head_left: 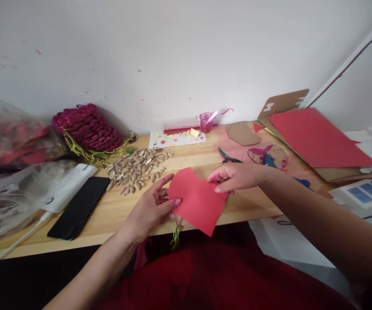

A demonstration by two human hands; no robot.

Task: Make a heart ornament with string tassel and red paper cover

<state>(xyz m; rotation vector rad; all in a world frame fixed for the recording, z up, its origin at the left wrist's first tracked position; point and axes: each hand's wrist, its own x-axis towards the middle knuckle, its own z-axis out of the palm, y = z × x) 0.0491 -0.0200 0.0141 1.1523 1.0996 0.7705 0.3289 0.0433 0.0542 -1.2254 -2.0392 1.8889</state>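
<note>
A cut piece of red paper (199, 198) is held between both hands over the front edge of the wooden table. My left hand (153, 206) grips its left edge, thumb on top and fingers behind. At its upper right edge, my right hand (229, 177) pinches the paper between thumb and fingers. Beneath the paper a tan edge shows, with green strands (175, 237) hanging below; what they belong to is mostly hidden. Scissors (228, 156) with dark handles lie just behind my right hand.
Pale shells (137, 168) are heaped left of centre, near a black phone (79, 209) and a white power bank (71, 185). A magenta woven basket (87, 129) lies behind. Red sheets (321, 137) and cardboard (242, 134) lie right; a pink cup (206, 124) stands by the wall.
</note>
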